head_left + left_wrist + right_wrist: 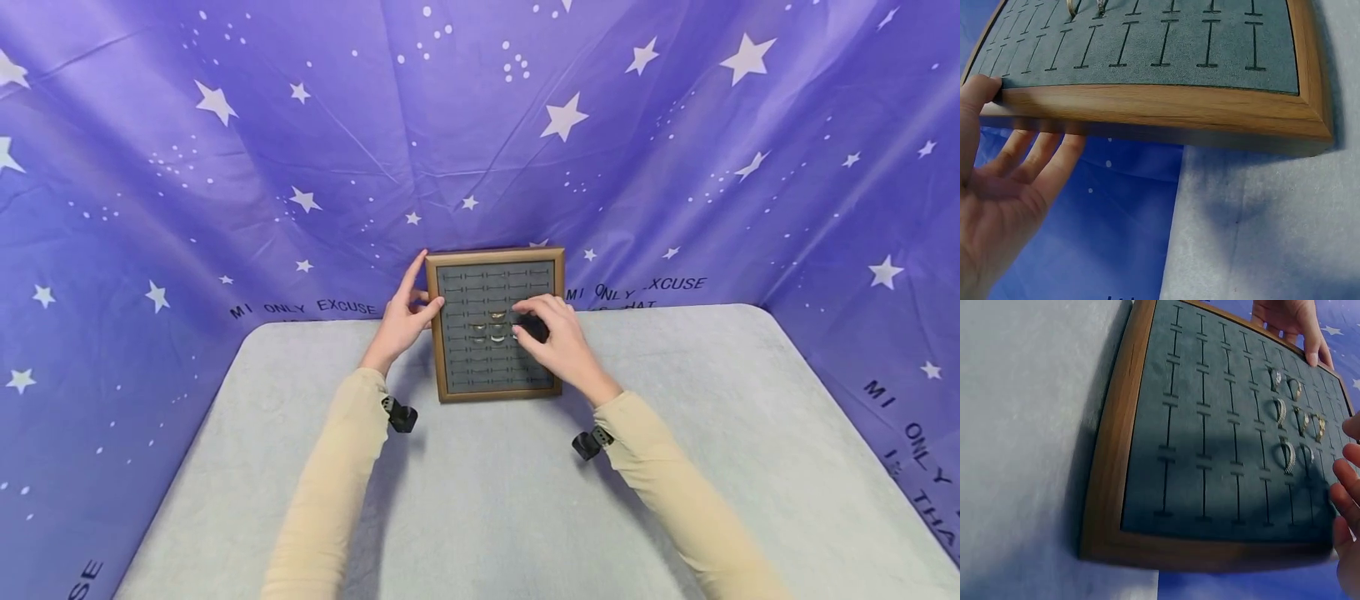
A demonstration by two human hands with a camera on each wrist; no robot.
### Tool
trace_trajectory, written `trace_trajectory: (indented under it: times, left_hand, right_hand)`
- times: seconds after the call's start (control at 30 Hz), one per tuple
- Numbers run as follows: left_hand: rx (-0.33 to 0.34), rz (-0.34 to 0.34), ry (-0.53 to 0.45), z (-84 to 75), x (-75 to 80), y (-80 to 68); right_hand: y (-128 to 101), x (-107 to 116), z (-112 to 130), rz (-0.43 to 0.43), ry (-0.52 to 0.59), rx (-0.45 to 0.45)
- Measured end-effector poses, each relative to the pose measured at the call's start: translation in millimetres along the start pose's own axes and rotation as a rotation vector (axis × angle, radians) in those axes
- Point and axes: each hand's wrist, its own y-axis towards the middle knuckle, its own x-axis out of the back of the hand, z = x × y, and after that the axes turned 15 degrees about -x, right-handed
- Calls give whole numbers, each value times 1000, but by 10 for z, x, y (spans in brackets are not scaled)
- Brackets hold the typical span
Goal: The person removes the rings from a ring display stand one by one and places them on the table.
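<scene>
A wooden-framed ring display board (442,358) with a dark grey slotted pad stands tilted on the table. My left hand (401,327) grips its left side, with the thumb on the front edge and several fingers behind the frame, as the left wrist view shows. Several silver and gold-toned rings (1289,456) sit in slots near the middle of the pad. In front of the pad, just right of the rings, is my right hand (561,340). Its thumb and forefinger are bent but apart, and no ring shows between them. This hand covers part of the pad's right side.
The pale grey table (495,500) extends in front of the board and to both sides. A purple curtain (480,125) with white stars and printed words hangs behind and around it. Each wrist carries a small black camera (402,417).
</scene>
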Motion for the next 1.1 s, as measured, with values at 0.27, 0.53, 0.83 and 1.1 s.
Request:
trace_trajectory:
  times: [0.27,0.53,0.83,1.1]
  left_hand:
    - [27,31,-79,4,10,25]
    - [82,58,-253,80,51,63]
    - [147,93,-332,70,103,20]
    - [130,79,-341,94,81,9]
  right_hand:
    - [78,-170,67,-71,-59,-10]
    - [86,-258,125,-119,-92,-56]
    - [77,-372,153,-179,-83,-110]
    - [93,-436,173,-235,-105,-148]
